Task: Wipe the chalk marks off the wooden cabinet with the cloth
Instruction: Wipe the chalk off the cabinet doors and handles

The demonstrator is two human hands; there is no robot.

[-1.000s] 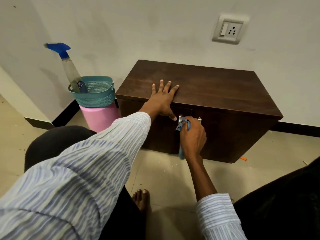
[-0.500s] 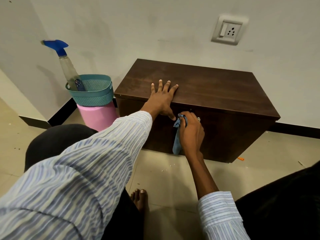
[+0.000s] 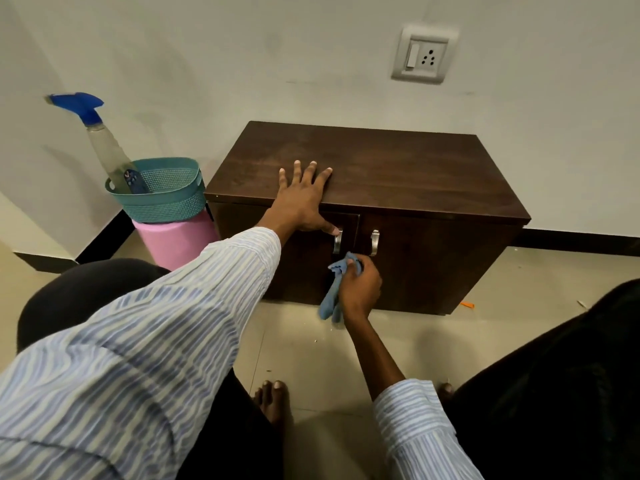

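Wooden cabinet (image 3: 398, 168): dark brown, low, two closed doors with metal handles, standing against the wall. Cloth (image 3: 334, 292): blue, crumpled, pressed to the door front below the handles, tail hanging.

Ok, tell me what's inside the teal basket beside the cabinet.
A spray bottle with a blue trigger head stands tilted in the teal basket, its neck sticking out above the rim. The basket's wall hides the bottle's base and anything else lying inside.

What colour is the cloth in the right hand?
Light blue; the cloth shows best in the head view.
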